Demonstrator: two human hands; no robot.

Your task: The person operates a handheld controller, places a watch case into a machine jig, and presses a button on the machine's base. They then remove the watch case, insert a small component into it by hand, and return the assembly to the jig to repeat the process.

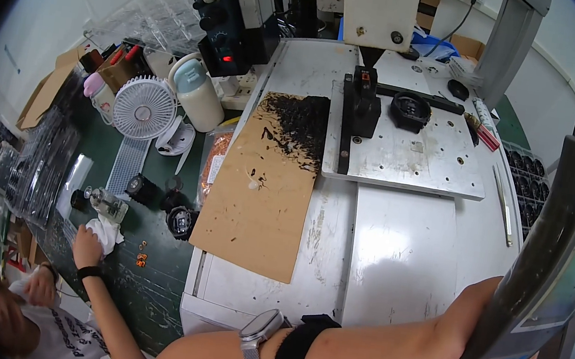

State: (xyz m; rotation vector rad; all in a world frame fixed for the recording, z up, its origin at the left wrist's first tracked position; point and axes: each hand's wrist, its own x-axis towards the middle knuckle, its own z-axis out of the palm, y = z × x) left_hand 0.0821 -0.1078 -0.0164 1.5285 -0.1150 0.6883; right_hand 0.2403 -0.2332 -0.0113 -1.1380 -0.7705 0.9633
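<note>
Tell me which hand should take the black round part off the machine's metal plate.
Probably the right: the left hand is wrapped around the grey handheld control pendant, so it is occupied. The right hand is out of view, though.

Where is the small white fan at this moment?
The small white fan stands on the green bench, left of the machine, beside a pale bottle.

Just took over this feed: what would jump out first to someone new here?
The left hand gripping a grey handheld control pendant at the right edge. Then the brown board strewn with black shavings on the white machine table, and a co-worker's hand on a white cloth lower left.
</note>
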